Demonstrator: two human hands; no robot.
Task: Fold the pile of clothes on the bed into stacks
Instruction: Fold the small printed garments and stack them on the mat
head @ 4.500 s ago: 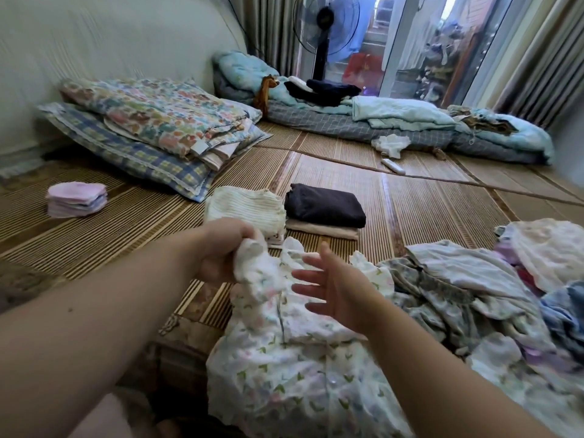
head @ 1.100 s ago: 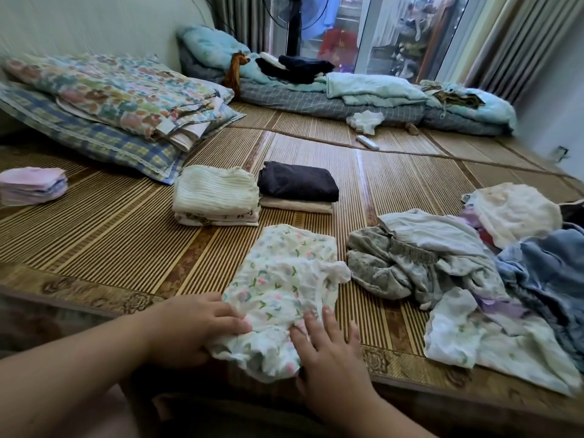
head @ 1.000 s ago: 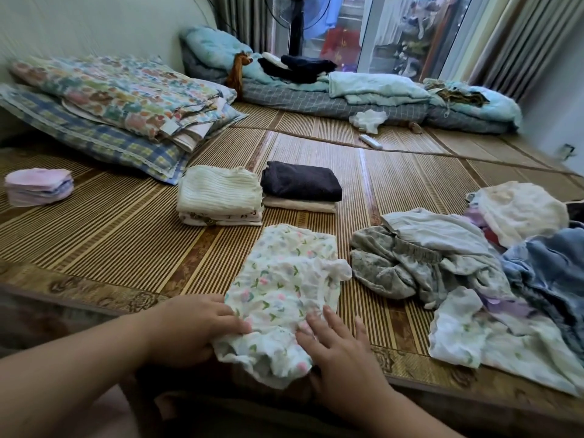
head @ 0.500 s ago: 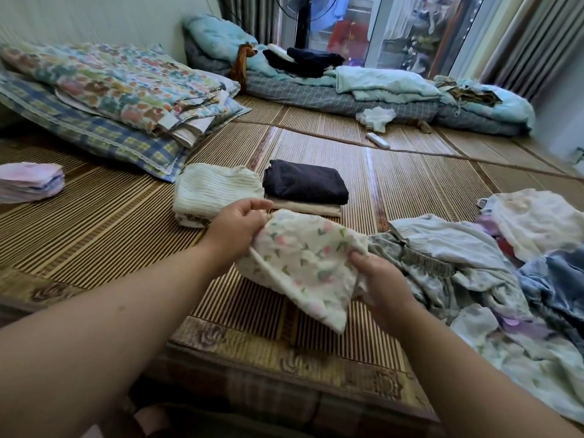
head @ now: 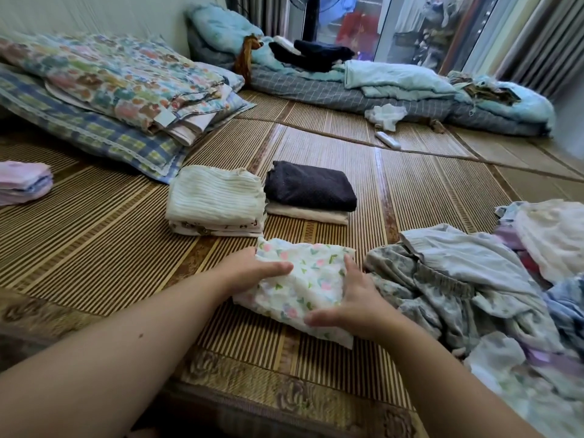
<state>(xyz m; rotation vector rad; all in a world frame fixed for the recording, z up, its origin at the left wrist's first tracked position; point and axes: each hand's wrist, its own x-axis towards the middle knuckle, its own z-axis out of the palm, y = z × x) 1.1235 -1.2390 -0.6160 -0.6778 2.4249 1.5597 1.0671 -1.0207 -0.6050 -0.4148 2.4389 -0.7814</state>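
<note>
Now folded small and back down on the bamboo mat [head: 94, 263], the floral garment [head: 303, 286] is clasped between left hand [head: 252, 273] and right hand [head: 357, 308], ready for a stack.

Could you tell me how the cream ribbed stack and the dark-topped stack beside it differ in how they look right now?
The cream ribbed stack is topped by a pale, ridged cloth; the dark-topped stack is capped by a charcoal, smoother-looking piece. The cream ribbed stack shows several thin layers with printed edges at its base, while the dark-topped stack shows just one pale layer beneath. Both sit folded, side by side on the woven mat, untouched by either hand.
</note>
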